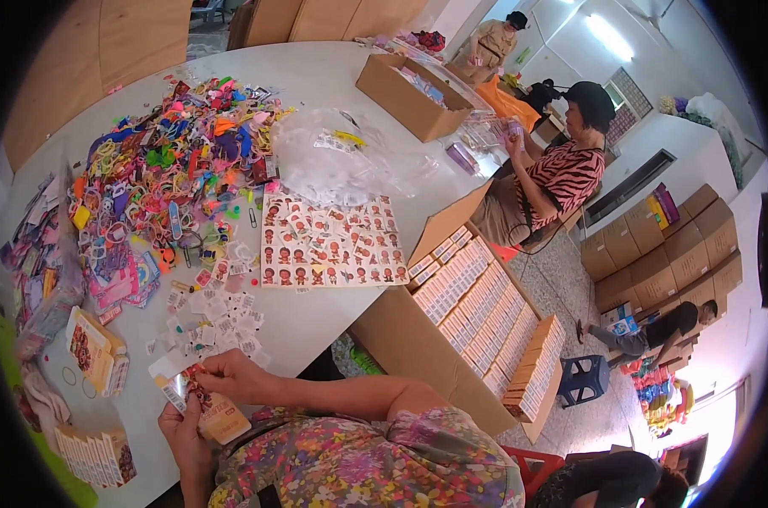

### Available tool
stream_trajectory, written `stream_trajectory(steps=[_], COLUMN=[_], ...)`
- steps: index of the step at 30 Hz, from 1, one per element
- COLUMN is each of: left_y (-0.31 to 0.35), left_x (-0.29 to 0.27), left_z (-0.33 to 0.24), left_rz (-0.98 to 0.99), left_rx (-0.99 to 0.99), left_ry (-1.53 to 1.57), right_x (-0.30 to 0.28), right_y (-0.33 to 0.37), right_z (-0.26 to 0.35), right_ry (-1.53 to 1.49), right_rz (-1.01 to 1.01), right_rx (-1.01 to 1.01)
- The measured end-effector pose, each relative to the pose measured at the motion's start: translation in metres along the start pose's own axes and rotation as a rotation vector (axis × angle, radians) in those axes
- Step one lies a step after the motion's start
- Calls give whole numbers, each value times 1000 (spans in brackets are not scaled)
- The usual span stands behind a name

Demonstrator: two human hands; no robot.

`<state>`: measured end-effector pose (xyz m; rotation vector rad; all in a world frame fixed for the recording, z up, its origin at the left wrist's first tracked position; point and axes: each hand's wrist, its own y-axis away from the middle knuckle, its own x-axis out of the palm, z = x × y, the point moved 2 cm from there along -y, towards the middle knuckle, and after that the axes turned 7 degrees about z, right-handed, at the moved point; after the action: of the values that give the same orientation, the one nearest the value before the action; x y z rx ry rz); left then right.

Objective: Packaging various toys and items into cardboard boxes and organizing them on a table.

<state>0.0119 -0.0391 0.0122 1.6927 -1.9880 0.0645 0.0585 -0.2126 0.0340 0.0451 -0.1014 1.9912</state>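
Observation:
Close to my body, my left hand grips a small cream and yellow cardboard box with a printed picture. My right hand is closed, its fingertips pinched against the box's upper end beside a white flap; whatever they hold is hidden. Just beyond my hands lie many small white labels. A sheet of character stickers is spread farther right, with loose stickers on it. Left of my hands, similar boxes stand in a stack and in a row.
A heap of colourful trinkets covers the far left of the table. A clear plastic bag lies beside it. At my right stands a carton packed with small boxes. A person in a striped shirt works across from it.

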Motion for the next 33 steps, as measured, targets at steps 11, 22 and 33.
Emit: stream_trajectory(steps=[11,22,33], left_y=[13,16,3], left_x=[37,29,36], left_z=[-21,-14,-20], left_rz=[-117,-14,-98], left_rx=[232,104,389], left_ry=[-360,-177,-374], right_x=[-5,-19,-31], right_y=[23,18,7], right_z=[9,-18,12], right_ry=[-16,-287,290], right_rz=[-57,70,56], right_rx=[19,253,-209])
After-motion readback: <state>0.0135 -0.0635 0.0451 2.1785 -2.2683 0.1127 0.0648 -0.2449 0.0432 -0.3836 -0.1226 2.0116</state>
